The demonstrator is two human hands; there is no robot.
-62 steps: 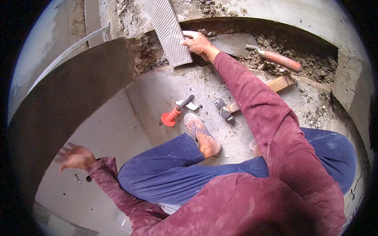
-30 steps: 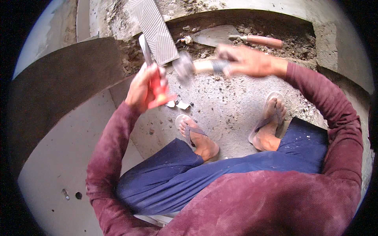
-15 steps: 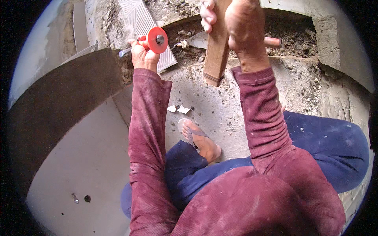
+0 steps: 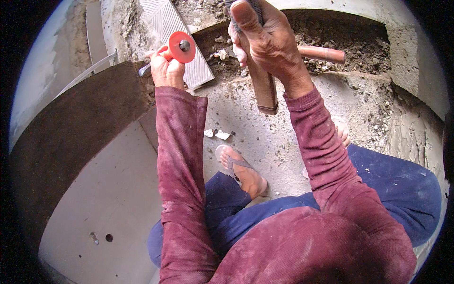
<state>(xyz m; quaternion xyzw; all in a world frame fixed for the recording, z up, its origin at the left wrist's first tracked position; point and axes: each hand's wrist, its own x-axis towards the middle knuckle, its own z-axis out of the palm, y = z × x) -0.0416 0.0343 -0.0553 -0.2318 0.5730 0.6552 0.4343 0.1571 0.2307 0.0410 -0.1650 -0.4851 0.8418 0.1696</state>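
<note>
My left hand (image 4: pixel 165 70) grips a steel chisel with a round red hand guard (image 4: pixel 181 47); its tip (image 4: pixel 144 70) points left at the top edge of a dark wall slab (image 4: pixel 75 128). My right hand (image 4: pixel 265 40) is raised high and holds a hammer by its wooden handle (image 4: pixel 263 87), the handle end pointing down; the hammer head is out of view above. Both arms wear dusty maroon sleeves.
A ribbed grey tile (image 4: pixel 177 40) leans behind the chisel. A trowel with a reddish handle (image 4: pixel 321 53) lies on rubble in the broken-out trench. My sandalled foot (image 4: pixel 243 173) rests on the gritty concrete floor (image 4: pixel 265 132), next to small white chips (image 4: pixel 216 134).
My left hand came up from the floor with the chisel and set it against the slab edge. My right hand picked up the hammer and lifted it overhead.
</note>
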